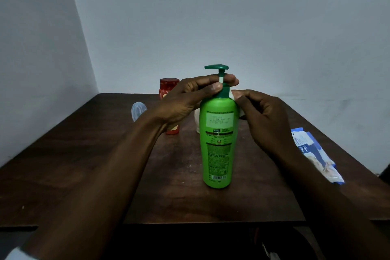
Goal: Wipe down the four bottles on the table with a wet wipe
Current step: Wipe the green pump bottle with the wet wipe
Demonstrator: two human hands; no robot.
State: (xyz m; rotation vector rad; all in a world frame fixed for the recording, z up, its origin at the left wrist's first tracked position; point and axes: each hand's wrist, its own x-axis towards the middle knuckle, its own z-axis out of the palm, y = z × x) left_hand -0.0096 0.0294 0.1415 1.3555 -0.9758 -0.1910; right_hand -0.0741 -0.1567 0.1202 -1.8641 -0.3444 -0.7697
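A dark brown wooden table (84, 164) carries a tall bright-green plastic pump bottle (218, 143), upright near its middle. The left hand (185, 101) grips its dark-green neck; the right hand (263, 118) pinches a white wet wipe (233, 96) against its shoulder. Behind stand a red-lidded jar (169, 85), a white bottle (197, 120) and a clear bottle (138, 110); a blue-and-white wipes packet (316, 156) lies to the right.

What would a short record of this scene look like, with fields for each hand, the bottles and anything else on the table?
left hand: grips the neck of the green pump bottle, steadying it upright
right hand: presses a white wipe against the bottle's shoulder
red bottle: behind the left hand, partly hidden
clear bottle: far left, blurred
white bottle: behind the green one, mostly hidden
wipes packet: blue and white, lying flat near the right edge
table: dark wood
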